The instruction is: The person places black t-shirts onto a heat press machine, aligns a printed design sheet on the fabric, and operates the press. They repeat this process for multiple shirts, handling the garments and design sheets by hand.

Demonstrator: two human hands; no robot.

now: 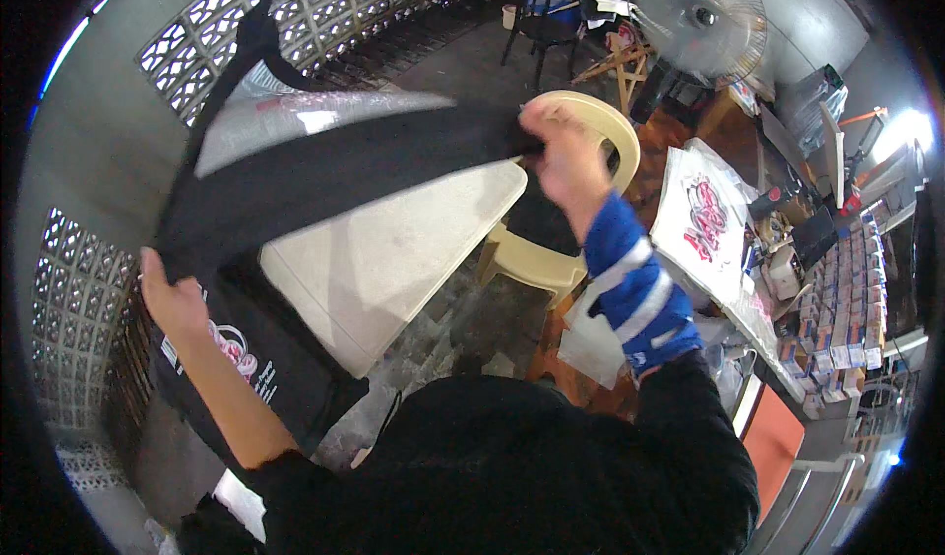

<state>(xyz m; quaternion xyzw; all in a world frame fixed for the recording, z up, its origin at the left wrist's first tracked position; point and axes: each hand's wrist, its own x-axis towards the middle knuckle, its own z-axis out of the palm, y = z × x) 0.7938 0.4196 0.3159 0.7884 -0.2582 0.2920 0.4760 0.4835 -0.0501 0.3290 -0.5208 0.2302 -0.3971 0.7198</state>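
A black cloth garment (325, 176), probably a T-shirt, is stretched in the air between my hands, over a white tabletop (394, 260). My left hand (175, 301) is closed on its lower left end. At the upper right end my right hand (566, 152), somewhat blurred, grips the other edge; a blue sleeve with white stripes (640, 289) covers that forearm. Behind the raised cloth shows a shiny clear-plastic-covered surface (310, 122), partly hidden. Another black garment with a pink and white print (236, 348) hangs beside the table, below my left forearm.
A cream plastic chair (536, 260) stands close to the table's right end. To the right, a bench carries a white sheet with a pink print (694, 211) and many stacked small boxes (837, 309). A large fan (701, 19) and a black chair (541, 24) are farther back.
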